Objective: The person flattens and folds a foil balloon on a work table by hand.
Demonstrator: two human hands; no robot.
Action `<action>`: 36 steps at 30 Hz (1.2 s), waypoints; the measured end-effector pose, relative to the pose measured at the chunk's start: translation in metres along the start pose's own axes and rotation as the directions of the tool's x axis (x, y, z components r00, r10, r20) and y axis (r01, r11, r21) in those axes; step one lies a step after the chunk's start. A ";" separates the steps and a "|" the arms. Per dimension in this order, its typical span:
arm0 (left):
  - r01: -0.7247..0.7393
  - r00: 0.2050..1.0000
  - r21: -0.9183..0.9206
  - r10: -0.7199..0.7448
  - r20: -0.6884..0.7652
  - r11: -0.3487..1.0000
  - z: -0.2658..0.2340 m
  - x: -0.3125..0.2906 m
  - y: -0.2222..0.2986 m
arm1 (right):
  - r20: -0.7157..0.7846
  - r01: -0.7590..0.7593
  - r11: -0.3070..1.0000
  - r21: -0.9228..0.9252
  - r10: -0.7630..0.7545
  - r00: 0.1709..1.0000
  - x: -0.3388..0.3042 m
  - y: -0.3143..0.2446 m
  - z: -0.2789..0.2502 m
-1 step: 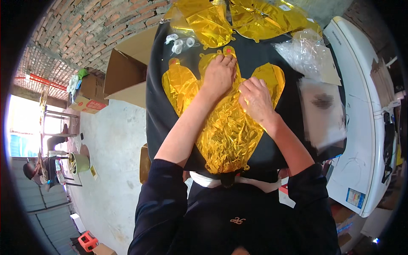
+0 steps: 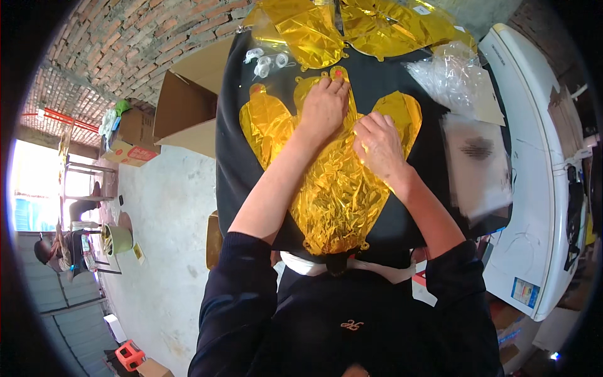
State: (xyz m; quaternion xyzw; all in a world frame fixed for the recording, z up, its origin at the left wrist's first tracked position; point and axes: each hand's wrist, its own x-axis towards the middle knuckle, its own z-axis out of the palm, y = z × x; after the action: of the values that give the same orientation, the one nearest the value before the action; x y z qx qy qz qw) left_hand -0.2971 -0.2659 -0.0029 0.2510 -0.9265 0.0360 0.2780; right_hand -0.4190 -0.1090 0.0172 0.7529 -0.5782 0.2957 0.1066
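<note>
A gold foil balloon [image 2: 342, 195], flat and crumpled, lies on a black-covered table with several rounded lobes spread toward the far side. Over its upper middle, my left hand [image 2: 325, 108] has bent fingers closed on the foil, just below a tab with a red spot [image 2: 339, 73]. My right hand [image 2: 381, 144] rests to the right and slightly nearer, its curled fingers gripping the foil beside the right lobe [image 2: 402, 116]. The fingertips of both hands are partly hidden. The balloon's narrow, wrinkled end reaches the table's near edge.
More gold foil sheets [image 2: 402, 28] lie along the far edge. Small clear ribbon rolls [image 2: 269, 65] sit at the far left. Clear plastic bags [image 2: 449, 75] and a flat translucent packet [image 2: 478, 160] lie on the right. A white fridge [image 2: 524, 182] borders the table; an open cardboard box [image 2: 185, 110] stands left.
</note>
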 end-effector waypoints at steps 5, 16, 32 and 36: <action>-0.007 0.996 -0.039 0.004 -0.088 0.999 -0.017 -0.004 0.008 | 0.014 -0.016 0.999 -0.032 0.016 1.000 -0.002 0.006 0.000; 0.010 0.982 0.038 -0.017 0.186 0.999 -0.047 -0.089 0.037 | -0.014 0.010 0.997 -0.070 -0.011 1.000 -0.003 -0.001 0.003; 0.044 0.990 0.056 -0.051 0.131 0.997 -0.044 -0.095 0.037 | -0.190 -0.351 0.913 -0.209 0.314 0.930 -0.067 0.044 -0.045; 0.062 0.985 0.050 -0.070 0.160 0.997 -0.046 -0.093 0.039 | -0.135 -0.509 0.842 -0.178 0.492 0.860 -0.097 0.041 -0.046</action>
State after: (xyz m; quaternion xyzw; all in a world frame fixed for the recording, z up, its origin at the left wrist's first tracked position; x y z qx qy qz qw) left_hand -0.2266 -0.1808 -0.0109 0.2898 -0.9362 0.0270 0.1972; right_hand -0.4875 -0.0206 -0.0084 0.5476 -0.7772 0.2825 0.1279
